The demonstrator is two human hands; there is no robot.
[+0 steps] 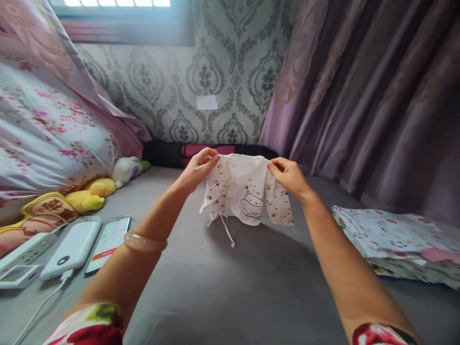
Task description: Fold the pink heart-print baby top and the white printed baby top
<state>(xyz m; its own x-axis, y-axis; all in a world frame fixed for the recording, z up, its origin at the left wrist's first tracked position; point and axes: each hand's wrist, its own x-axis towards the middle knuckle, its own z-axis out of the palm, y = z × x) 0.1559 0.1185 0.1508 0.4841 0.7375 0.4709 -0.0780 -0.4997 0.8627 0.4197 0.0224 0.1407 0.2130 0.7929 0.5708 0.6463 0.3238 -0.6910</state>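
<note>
A small white baby shirt (247,189) hangs upright between my hands, its printed front facing me. It has a cartoon animal outline on the chest, patterned sleeves and thin tie strings dangling at the left side. My left hand (201,165) pinches the shirt at its left shoulder, and a pale bangle circles that forearm. At the other shoulder, my right hand (289,176) grips the fabric between thumb and fingers. The shirt's lower edge hangs just over the grey bed sheet (201,292); whether it touches the sheet I cannot tell.
A stack of folded printed cloths (398,239) lies at the right. On the left are a phone (109,244), a white power bank (74,249) with a cable, a power strip (30,251) and plush toys (84,196). Curtains (341,91) hang at the right side.
</note>
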